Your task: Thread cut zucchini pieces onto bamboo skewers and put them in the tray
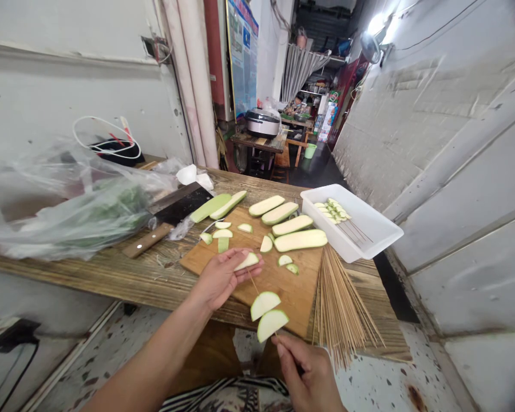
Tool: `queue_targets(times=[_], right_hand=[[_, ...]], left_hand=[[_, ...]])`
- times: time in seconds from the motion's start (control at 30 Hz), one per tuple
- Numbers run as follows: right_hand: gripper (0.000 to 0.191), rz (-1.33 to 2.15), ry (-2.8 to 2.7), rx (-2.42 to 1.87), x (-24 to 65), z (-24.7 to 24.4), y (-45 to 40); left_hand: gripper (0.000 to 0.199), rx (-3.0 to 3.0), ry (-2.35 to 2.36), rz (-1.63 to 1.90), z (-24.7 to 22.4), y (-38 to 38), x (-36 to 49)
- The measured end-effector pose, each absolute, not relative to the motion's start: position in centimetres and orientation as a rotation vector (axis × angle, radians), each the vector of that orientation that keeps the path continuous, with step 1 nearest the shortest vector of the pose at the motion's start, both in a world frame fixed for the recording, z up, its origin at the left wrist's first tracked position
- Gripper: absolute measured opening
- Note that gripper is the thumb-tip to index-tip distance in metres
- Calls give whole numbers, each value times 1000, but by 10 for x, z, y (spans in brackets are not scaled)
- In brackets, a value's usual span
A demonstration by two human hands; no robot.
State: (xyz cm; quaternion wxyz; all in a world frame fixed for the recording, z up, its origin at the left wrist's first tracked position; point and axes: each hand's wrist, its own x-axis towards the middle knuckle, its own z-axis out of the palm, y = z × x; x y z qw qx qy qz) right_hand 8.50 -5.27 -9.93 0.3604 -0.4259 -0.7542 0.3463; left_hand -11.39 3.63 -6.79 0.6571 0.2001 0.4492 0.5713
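Between thumb and fingers, my left hand [227, 276] holds a pale half-round zucchini slice [246, 261] at the tip of a thin skewer [253, 281]. Closer to me, two larger zucchini slices [272, 325] are threaded on that skewer. My right hand [308, 369] pinches the skewer's lower end. Under and beyond my left hand, the wooden cutting board [302, 286] carries small cut pieces and several long zucchini halves [300, 240]. Many loose bamboo skewers [341, 306] lie fanned out at the board's right side.
A white tray [373, 223] with filled skewers stands at the back right. A cleaver [184, 203] with a wooden handle lies left of the board, beside a plastic bag [77, 212] of greens. Farther off, a person [298, 100] is near another table.
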Motion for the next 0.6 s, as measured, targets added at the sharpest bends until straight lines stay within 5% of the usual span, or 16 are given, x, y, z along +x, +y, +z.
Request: queue_targets(times=[0.6], right_hand=[[31, 833, -1931, -1132, 81, -104, -52]], left_hand=[[10, 445, 944, 1351, -74, 33, -99]])
